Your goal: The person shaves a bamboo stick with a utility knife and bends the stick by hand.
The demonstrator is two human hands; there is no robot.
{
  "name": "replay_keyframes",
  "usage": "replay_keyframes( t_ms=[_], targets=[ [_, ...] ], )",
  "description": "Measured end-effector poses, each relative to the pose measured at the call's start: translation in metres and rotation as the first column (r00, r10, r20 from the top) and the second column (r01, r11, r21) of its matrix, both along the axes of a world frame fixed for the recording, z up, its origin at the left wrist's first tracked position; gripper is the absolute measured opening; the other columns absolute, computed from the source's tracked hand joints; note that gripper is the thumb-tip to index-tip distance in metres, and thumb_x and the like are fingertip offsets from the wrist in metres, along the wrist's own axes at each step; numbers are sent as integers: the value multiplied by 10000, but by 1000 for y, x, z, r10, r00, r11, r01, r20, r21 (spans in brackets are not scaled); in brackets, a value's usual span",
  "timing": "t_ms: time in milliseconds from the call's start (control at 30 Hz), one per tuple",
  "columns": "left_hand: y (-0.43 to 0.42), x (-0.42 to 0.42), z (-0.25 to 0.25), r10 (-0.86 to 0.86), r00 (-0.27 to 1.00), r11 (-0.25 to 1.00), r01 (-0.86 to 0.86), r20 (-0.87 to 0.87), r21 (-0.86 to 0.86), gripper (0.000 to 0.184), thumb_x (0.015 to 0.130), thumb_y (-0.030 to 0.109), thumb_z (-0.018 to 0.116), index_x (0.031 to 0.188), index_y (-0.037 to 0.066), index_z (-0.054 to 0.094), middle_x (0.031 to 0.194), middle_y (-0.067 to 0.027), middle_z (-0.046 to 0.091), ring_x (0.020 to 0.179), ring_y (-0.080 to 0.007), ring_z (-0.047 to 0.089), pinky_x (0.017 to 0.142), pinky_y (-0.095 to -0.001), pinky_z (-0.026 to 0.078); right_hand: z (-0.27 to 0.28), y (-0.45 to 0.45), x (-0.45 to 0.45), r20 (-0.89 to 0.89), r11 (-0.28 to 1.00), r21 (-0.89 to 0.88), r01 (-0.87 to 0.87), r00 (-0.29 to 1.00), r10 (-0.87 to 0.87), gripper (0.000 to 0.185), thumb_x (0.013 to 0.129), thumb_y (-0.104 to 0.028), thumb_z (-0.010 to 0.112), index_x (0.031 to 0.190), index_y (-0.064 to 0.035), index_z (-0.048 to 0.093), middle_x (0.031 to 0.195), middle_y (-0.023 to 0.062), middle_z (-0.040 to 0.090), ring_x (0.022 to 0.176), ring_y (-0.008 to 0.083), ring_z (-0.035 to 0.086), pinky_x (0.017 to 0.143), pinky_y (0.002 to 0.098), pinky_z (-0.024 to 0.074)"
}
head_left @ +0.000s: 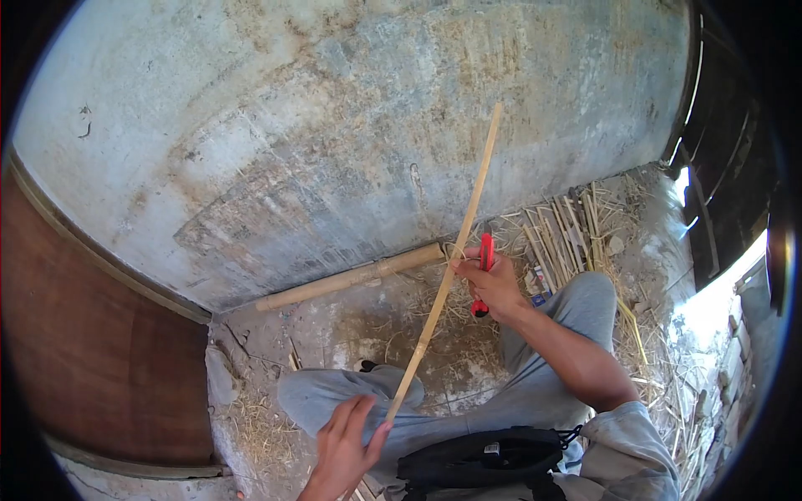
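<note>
A long, thin bamboo strip [441,298] slants up from my lap, its far end raised in front of the wall. My right hand [501,290] is closed around a red utility knife [486,255], and its thumb and fingertips also pinch the strip near mid-length. The knife's dark tip points away from me. At the strip's lower end is my left hand [344,442], with thumb and fingers apart. Its thumb tip lies right beside the strip; whether it touches is hard to tell.
A bamboo pole [351,275] lies along the base of the stained wall [334,125]. Split bamboo pieces [560,238] and shavings litter the floor to the right. A black bag [480,457] sits at my waist. On the left stands a brown wooden panel [100,351].
</note>
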State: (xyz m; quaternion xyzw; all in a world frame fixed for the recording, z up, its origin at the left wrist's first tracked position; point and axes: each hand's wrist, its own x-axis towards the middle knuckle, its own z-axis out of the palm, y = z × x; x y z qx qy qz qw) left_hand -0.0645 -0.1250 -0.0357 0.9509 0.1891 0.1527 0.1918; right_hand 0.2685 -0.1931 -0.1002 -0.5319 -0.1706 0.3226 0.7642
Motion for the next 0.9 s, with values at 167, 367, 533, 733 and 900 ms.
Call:
replay_keyframes(
  t_ms=[167,367,533,733,900],
  targets=[
    [27,106,-25,-98,994,982,103,38,-155,526,867,213,719,1284,-11,490,1109,-211,630,924,-344,666,755,-394,544,-6,3,2,35,999,-48,26,999,-25,241,867,-134,748,1037,-13,627,755,17,652,489,30,446,426,218,313],
    [40,175,-53,-52,997,904,70,52,-421,393,933,190,633,1245,-24,525,883,-180,669,740,-283,677,650,-369,508,-5,6,13,160,987,-139,76,986,-54,193,898,-176,714,954,7,692,742,41,687,497,30,459,440,234,348],
    [52,170,-89,7,1000,874,7,27,-485,315,973,185,578,1209,-24,577,776,-126,654,672,-165,634,594,-316,475,-15,7,38,419,938,18,346,849,-321,198,925,-176,655,936,12,716,711,25,698,537,27,484,487,242,386],
    [52,166,-87,20,997,371,-74,-71,-926,302,1035,185,480,1264,2,551,754,-4,556,504,-67,488,425,-227,357,4,-4,40,491,934,-188,305,853,-179,199,908,-182,663,879,6,723,644,10,662,551,39,488,496,251,383],
    [50,164,-81,61,994,279,-105,-92,-954,318,1058,228,423,1264,15,539,746,-4,531,462,-47,425,388,-222,299,-5,-7,42,646,908,-254,332,757,-97,245,867,-240,703,822,1,718,595,67,624,534,92,515,509,288,410]
  ],
)
